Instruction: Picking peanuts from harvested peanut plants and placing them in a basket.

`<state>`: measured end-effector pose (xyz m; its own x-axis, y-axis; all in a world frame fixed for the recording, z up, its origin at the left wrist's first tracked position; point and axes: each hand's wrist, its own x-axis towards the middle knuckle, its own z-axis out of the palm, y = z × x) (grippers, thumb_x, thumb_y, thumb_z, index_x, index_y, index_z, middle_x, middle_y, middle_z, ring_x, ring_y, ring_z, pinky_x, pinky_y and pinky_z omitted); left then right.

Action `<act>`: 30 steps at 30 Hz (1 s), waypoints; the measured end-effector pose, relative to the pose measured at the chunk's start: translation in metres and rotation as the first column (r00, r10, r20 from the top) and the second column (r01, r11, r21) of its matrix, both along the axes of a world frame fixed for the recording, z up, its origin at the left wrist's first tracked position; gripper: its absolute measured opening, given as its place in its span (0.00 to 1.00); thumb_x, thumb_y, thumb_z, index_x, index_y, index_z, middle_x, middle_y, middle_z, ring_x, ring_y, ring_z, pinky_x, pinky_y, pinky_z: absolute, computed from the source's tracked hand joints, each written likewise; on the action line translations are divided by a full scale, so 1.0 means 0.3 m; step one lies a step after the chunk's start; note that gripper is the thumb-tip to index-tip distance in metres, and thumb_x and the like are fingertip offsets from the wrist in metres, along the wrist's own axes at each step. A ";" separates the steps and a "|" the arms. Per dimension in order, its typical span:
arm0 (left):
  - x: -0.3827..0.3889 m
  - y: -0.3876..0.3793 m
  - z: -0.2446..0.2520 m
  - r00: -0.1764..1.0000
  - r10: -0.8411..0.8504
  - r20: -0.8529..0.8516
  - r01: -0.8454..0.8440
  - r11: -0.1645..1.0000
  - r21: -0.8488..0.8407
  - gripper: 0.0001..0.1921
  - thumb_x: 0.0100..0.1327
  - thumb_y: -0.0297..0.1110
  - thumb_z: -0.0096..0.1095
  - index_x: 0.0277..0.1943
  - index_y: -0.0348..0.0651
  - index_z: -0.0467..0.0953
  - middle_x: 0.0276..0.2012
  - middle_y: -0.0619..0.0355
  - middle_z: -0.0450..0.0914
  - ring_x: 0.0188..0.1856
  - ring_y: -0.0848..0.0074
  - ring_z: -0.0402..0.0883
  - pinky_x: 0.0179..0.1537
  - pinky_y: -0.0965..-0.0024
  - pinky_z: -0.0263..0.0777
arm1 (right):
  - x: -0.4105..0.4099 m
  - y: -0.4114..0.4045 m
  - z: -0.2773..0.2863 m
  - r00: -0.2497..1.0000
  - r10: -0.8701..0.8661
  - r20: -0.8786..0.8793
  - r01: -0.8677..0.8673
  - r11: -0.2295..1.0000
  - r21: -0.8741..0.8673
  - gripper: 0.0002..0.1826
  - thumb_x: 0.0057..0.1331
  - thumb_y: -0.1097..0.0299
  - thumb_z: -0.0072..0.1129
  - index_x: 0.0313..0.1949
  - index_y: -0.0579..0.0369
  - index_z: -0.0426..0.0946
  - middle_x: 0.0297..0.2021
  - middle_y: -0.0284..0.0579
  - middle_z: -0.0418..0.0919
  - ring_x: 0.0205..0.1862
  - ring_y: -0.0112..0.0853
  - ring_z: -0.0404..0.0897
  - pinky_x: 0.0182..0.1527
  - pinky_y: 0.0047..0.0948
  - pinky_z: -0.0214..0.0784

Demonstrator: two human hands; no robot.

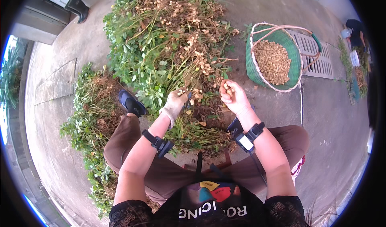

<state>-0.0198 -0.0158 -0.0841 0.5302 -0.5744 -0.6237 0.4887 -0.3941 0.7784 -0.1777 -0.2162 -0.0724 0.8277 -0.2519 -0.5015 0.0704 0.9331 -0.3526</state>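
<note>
My left hand [175,102], in a pale work glove, is closed around the root end of a peanut plant. Several pods [196,96] hang from that plant beside the gloved fingers. To its right, my bare right hand [236,98] has its fingers curled over a few loose peanuts [228,90]. Beyond both hands lies a large heap of uprooted peanut plants [169,46], leaves to the left and pods to the right. At the upper right stands a green woven basket [249,67], partly filled with picked peanuts [271,61].
More pulled plants [93,106] lie along my left side, and some stems [199,136] lie between my legs. A slotted drain cover [325,64] is set in the concrete behind the basket. A black boot [77,8] stands at upper left. Another person [355,31] is at far right.
</note>
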 end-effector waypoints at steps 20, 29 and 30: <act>-0.085 -0.012 -0.025 0.874 -0.188 0.448 0.128 0.979 0.159 0.16 0.65 0.38 0.63 0.49 0.34 0.78 0.29 0.51 0.83 0.29 0.79 0.77 0.33 0.72 0.72 | 0.072 0.232 -0.004 0.885 0.196 -0.423 -0.466 0.402 -0.788 0.11 0.65 0.66 0.60 0.36 0.63 0.77 0.19 0.42 0.73 0.23 0.24 0.70 0.28 0.29 0.63; -0.050 -0.001 -0.012 0.933 -0.172 0.317 0.149 0.984 0.096 0.14 0.67 0.36 0.61 0.44 0.31 0.77 0.25 0.56 0.80 0.25 0.80 0.71 0.28 0.71 0.69 | 0.057 0.215 0.107 0.644 0.739 -0.198 -0.746 0.549 -0.378 0.13 0.71 0.64 0.53 0.34 0.62 0.79 0.19 0.33 0.72 0.16 0.18 0.64 0.19 0.19 0.55; -0.054 -0.001 -0.010 0.908 -0.165 0.385 0.167 0.986 0.029 0.13 0.68 0.36 0.60 0.43 0.31 0.77 0.23 0.58 0.78 0.25 0.83 0.68 0.26 0.73 0.66 | 0.056 0.187 0.112 0.716 0.640 -0.278 -0.690 0.591 -0.417 0.11 0.71 0.67 0.52 0.36 0.62 0.79 0.19 0.32 0.71 0.17 0.16 0.64 0.18 0.17 0.53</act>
